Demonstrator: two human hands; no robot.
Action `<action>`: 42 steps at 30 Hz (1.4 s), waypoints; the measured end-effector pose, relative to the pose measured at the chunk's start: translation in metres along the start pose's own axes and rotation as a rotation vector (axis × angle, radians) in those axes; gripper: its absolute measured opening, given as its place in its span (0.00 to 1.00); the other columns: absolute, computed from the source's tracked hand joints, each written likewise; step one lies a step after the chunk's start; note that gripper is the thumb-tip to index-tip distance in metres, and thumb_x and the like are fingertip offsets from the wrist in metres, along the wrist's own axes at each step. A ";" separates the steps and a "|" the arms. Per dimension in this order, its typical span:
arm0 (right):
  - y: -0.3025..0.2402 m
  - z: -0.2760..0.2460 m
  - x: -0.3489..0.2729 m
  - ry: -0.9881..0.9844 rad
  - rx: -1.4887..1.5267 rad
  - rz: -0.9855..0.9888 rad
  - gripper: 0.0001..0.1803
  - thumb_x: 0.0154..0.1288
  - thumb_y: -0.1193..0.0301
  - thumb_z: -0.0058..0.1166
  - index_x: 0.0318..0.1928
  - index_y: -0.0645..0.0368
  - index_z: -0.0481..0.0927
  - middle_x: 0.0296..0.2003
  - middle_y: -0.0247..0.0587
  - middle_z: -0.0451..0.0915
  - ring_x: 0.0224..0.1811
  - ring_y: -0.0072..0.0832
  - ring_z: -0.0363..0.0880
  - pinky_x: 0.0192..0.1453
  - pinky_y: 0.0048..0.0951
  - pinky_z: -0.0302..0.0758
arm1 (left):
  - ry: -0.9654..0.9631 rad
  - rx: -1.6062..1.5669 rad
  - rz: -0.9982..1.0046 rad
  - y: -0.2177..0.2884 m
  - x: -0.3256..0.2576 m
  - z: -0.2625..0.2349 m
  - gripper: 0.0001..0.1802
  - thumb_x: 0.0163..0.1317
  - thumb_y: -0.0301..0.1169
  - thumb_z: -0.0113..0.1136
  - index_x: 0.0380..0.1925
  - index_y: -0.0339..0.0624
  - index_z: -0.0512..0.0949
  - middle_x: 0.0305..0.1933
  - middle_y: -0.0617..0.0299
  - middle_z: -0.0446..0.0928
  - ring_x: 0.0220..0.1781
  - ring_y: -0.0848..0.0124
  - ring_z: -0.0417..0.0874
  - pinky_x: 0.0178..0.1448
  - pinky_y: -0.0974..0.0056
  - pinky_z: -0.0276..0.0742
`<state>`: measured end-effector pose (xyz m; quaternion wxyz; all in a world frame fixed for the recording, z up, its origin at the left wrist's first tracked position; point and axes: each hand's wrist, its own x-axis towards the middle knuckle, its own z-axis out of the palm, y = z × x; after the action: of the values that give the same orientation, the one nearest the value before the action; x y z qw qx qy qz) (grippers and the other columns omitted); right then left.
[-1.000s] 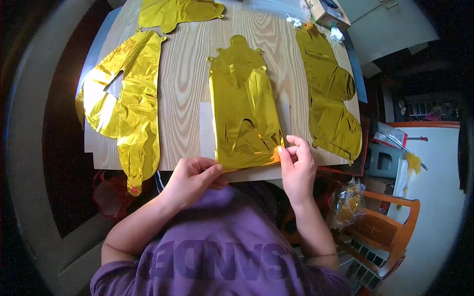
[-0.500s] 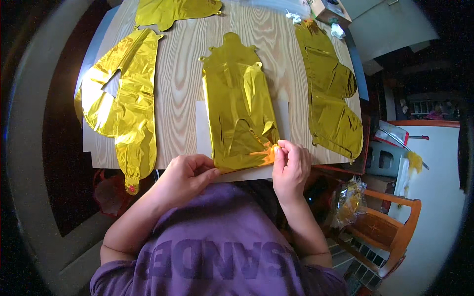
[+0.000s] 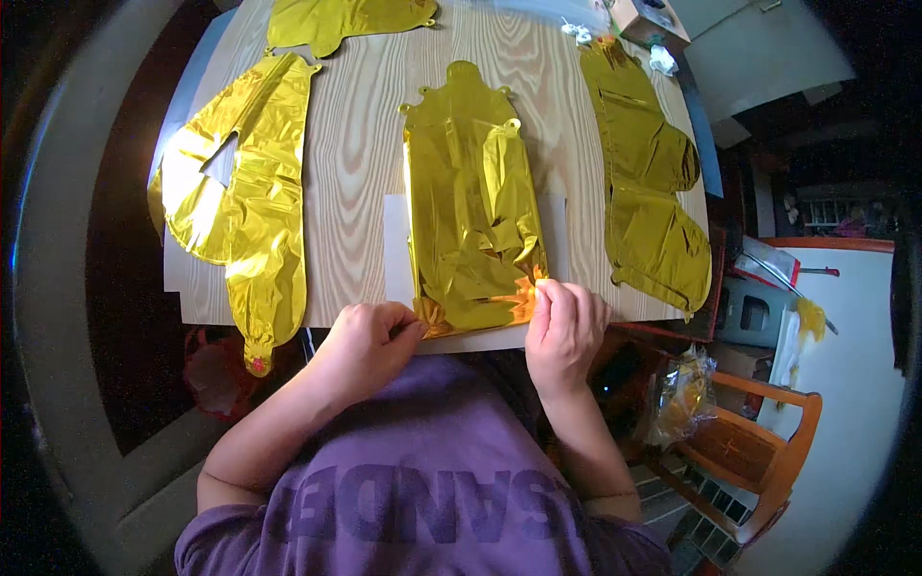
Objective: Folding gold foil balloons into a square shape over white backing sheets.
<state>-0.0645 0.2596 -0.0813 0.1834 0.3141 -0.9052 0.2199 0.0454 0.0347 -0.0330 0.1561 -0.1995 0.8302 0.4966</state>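
A deflated gold foil balloon (image 3: 461,182), its sides folded inward, lies lengthwise in front of me. Under its near half is a pale sheet (image 3: 396,252). My left hand (image 3: 370,346) pinches the near left corner of the foil between thumb and fingers. At the near right corner, my right hand (image 3: 565,331) grips the edge, thumb against forefinger. The foil creases and glints orange beside both hands. The balloon's far end, with a rounded tab and small eyelets, rests flat on the wooden table (image 3: 346,125).
Other flat gold foil balloons lie left (image 3: 264,202), right (image 3: 653,182) and at the far left edge (image 3: 351,21). A small box (image 3: 651,24) and crumpled white tissue (image 3: 663,60) sit far right. A wooden chair (image 3: 759,432) with a clear plastic bag (image 3: 684,394) stands lower right.
The near left corner of the foil is now bunched at my left hand. The folds near my right hand have shifted, and both hands keep their grip.
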 end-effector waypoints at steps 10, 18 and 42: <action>-0.002 0.000 0.001 0.007 -0.014 -0.003 0.10 0.64 0.73 0.61 0.46 0.51 0.79 0.37 0.35 0.75 0.41 0.39 0.75 0.46 0.43 0.67 | 0.119 0.127 0.102 -0.004 -0.007 0.009 0.12 0.65 0.34 0.66 0.35 0.34 0.83 0.23 0.52 0.80 0.22 0.65 0.81 0.32 0.59 0.79; 0.000 0.001 0.000 -0.007 -0.034 -0.018 0.10 0.64 0.73 0.61 0.46 0.51 0.80 0.37 0.36 0.75 0.40 0.39 0.75 0.46 0.43 0.68 | 0.206 0.622 0.713 -0.001 -0.008 0.008 0.29 0.56 0.38 0.69 0.59 0.45 0.78 0.66 0.54 0.74 0.70 0.52 0.73 0.70 0.43 0.66; 0.001 -0.002 0.000 -0.012 -0.060 0.001 0.08 0.65 0.69 0.58 0.44 0.54 0.82 0.37 0.36 0.74 0.39 0.40 0.73 0.46 0.44 0.67 | -0.021 0.527 1.104 0.038 0.081 0.019 0.25 0.60 0.38 0.63 0.55 0.37 0.78 0.63 0.49 0.75 0.67 0.51 0.74 0.73 0.46 0.67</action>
<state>-0.0651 0.2614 -0.0805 0.1870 0.3092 -0.9127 0.1909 -0.0427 0.0536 -0.0503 -0.0720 0.3103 0.9044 0.2840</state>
